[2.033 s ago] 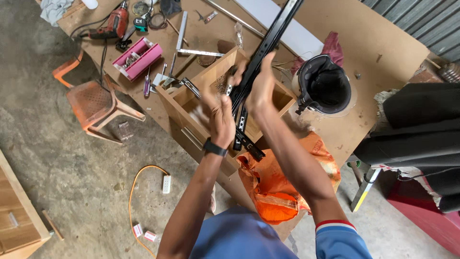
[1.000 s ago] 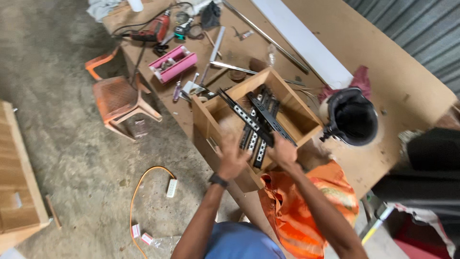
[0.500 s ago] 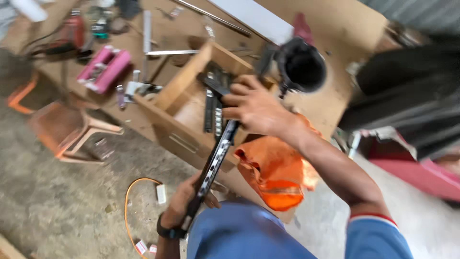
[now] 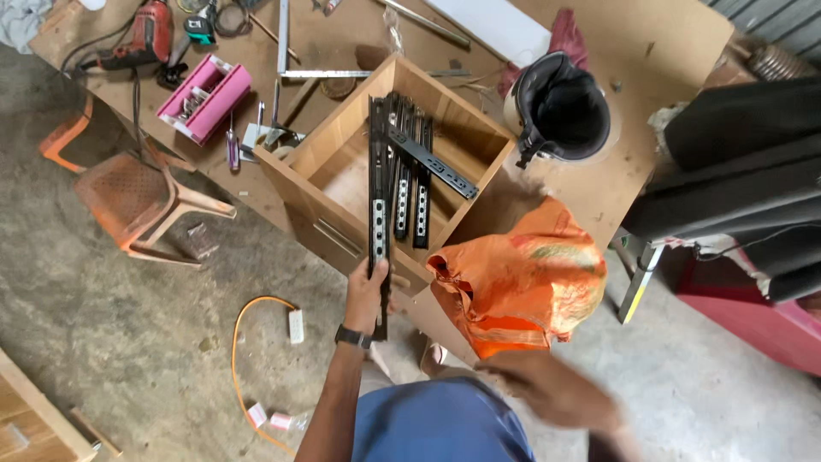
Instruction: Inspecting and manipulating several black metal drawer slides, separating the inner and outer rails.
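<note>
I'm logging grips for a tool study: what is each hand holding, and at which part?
The left hand grips a long black metal drawer slide near its lower end. The right hand is blurred and seems empty.

The right hand (image 4: 547, 389) is motion-blurred, its fingers unreadable, and the black cushion (image 4: 744, 171) is cut by the right edge.

A long black metal drawer slide with a pale perforated inner strip (image 4: 378, 214) stands nearly upright, its lower end gripped just past the near edge of the open wooden drawer box (image 4: 329, 145), its upper end reaching over the box's left half.
</note>
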